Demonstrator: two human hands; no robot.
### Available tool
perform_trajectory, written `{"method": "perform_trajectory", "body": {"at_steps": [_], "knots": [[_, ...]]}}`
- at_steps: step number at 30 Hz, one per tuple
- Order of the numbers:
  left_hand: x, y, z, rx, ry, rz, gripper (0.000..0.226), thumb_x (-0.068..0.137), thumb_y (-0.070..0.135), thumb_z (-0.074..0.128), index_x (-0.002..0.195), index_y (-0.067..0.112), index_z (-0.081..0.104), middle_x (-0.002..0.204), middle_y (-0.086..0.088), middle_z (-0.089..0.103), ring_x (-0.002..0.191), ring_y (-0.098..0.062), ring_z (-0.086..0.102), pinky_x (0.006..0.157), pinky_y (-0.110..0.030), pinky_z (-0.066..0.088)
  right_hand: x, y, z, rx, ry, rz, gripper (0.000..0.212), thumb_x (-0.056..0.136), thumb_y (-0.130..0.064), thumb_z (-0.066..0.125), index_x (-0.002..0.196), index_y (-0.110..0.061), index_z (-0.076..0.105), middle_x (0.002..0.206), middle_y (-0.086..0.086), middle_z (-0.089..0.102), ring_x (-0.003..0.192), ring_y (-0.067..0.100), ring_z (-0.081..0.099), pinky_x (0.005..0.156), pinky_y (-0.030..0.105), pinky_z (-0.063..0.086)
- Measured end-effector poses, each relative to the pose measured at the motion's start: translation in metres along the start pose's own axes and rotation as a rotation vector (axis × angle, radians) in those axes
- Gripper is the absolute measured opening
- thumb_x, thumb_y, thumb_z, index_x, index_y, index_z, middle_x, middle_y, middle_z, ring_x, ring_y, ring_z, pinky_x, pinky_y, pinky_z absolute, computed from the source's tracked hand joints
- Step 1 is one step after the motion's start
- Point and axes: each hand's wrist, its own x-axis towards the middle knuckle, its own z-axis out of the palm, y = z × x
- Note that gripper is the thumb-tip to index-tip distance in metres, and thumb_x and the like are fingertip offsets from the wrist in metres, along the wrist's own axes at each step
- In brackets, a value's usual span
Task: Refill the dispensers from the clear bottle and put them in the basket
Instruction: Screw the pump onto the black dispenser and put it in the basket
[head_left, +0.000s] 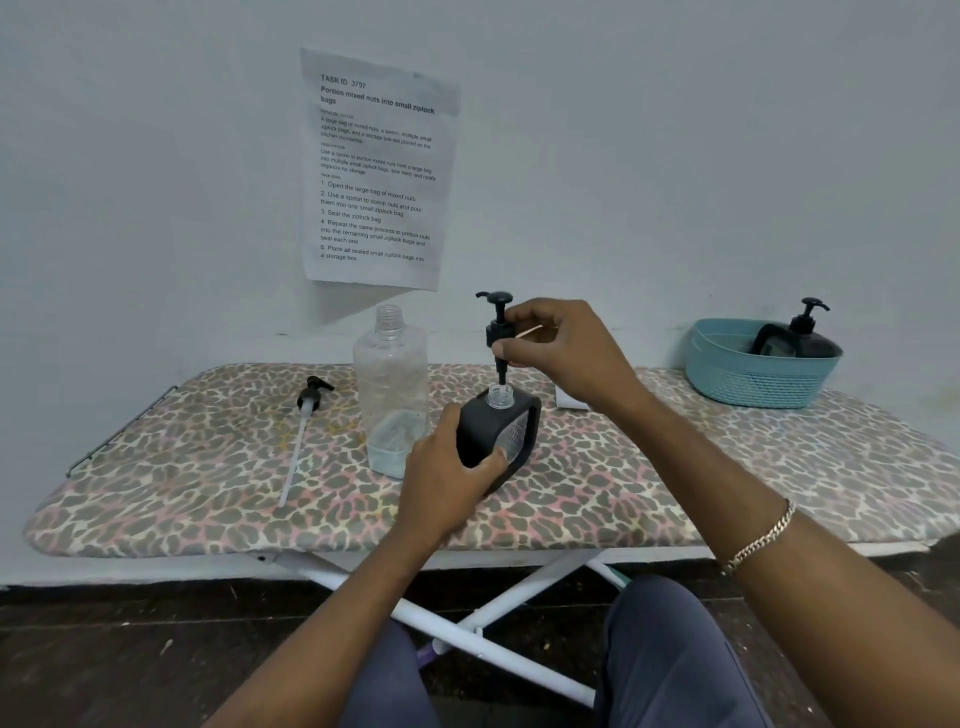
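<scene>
Head view: pump going back into the black dispenser

Head camera, items listed left to right on the patterned desk (208, 499).

1. Loose pump (306, 415), lying flat, its long tube pointing toward the near edge; well clear of the work.
2. Clear bottle (390, 389), upright, uncapped, a little liquid at the bottom; just beside the dispenser and near the left hand, so a nudge could tip it.
3. Left hand (447, 478), wrapped around the side of the black dispenser (498, 431), steadying it upright on the desk.
4. Right hand (561, 348), fingers pinching the collar of the pump head (497, 332), its stem just at the open neck.
5. Advice: probably best to keep the stem vertical over the neck, lower it straight, then twist the collar while the left hand holds firm.
6. Blue basket (753, 379), far right, already holding one black dispenser (805, 338); the path there looks unobstructed.
</scene>
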Motion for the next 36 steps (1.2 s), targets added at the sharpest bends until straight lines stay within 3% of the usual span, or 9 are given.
{"method": "perform_trajectory", "body": {"at_steps": [6,11,18,21,24,28,31,33,36], "knots": [[0.001,-0.001,-0.002,-0.023,-0.012,0.018,0.041,0.081,0.053,0.067,0.11,0.028,0.053,0.087,0.008,0.067,0.077,-0.01,0.066,0.068,-0.043,0.057,-0.016,0.018,0.007,-0.047,0.003,0.037,0.036,0.082,-0.028,0.086,0.116,-0.021,0.077,0.103,-0.012,0.078,0.095,0.001,0.073,0.09,0.028,0.057],[0.002,-0.003,-0.003,-0.022,-0.024,0.032,0.036,0.087,0.04,0.074,0.114,0.027,0.053,0.089,0.006,0.068,0.077,-0.012,0.066,0.069,-0.043,0.057,-0.025,0.028,0.013,-0.033,-0.007,0.066,0.036,0.083,-0.028,0.087,0.117,-0.025,0.077,0.106,-0.015,0.078,0.098,-0.004,0.072,0.098,0.034,0.058],[0.002,-0.003,-0.004,-0.038,-0.037,0.029,0.039,0.082,0.047,0.07,0.113,0.029,0.054,0.085,0.009,0.066,0.073,-0.007,0.064,0.061,-0.029,0.052,-0.036,0.038,0.019,-0.016,-0.02,0.099,0.035,0.082,-0.033,0.086,0.116,-0.029,0.079,0.111,-0.017,0.077,0.106,-0.002,0.069,0.106,0.038,0.052],[0.002,-0.002,-0.004,-0.026,-0.04,0.036,0.044,0.079,0.057,0.065,0.11,0.03,0.052,0.084,0.009,0.065,0.071,-0.007,0.063,0.06,-0.029,0.052,-0.04,0.041,0.025,0.047,0.041,0.112,0.026,0.081,-0.029,0.088,0.105,-0.025,0.077,0.103,-0.014,0.077,0.098,-0.002,0.069,0.097,0.031,0.053],[0.002,0.0,-0.005,-0.013,-0.044,0.037,0.048,0.076,0.063,0.061,0.11,0.031,0.052,0.083,0.01,0.063,0.069,-0.007,0.061,0.058,-0.023,0.045,-0.041,0.042,0.036,0.037,0.105,0.101,0.037,0.076,-0.039,0.091,0.094,-0.021,0.063,0.098,-0.007,0.071,0.096,0.01,0.068,0.086,0.035,0.056],[0.002,-0.001,-0.006,-0.008,-0.044,0.038,0.048,0.077,0.063,0.061,0.111,0.031,0.052,0.082,0.01,0.062,0.068,-0.006,0.06,0.059,-0.021,0.043,-0.036,0.042,0.035,0.031,0.008,0.125,0.044,0.079,-0.043,0.088,0.109,-0.024,0.062,0.11,-0.009,0.068,0.107,0.006,0.064,0.088,0.027,0.051],[0.003,-0.002,-0.005,-0.017,-0.05,0.039,0.042,0.079,0.057,0.065,0.11,0.031,0.052,0.085,0.01,0.064,0.072,-0.006,0.062,0.06,-0.029,0.05,-0.031,0.044,0.023,0.209,-0.134,0.14,0.038,0.091,-0.017,0.077,0.127,-0.026,0.067,0.126,-0.005,0.072,0.124,0.007,0.063,0.107,0.037,0.051],[0.003,-0.002,-0.005,-0.024,-0.044,0.038,0.042,0.079,0.056,0.066,0.11,0.032,0.053,0.085,0.009,0.066,0.073,-0.007,0.064,0.062,-0.033,0.054,-0.029,0.046,0.018,0.366,-0.176,0.127,0.04,0.093,0.007,0.065,0.126,-0.015,0.07,0.126,0.006,0.074,0.125,0.016,0.066,0.109,0.037,0.052],[0.004,-0.004,-0.005,-0.033,-0.038,0.038,0.039,0.08,0.052,0.068,0.109,0.032,0.053,0.085,0.009,0.067,0.073,-0.007,0.064,0.063,-0.033,0.055,-0.025,0.049,0.017,0.401,-0.205,0.114,0.036,0.09,0.013,0.066,0.122,0.001,0.072,0.123,0.012,0.075,0.122,0.023,0.068,0.109,0.04,0.053]]}}
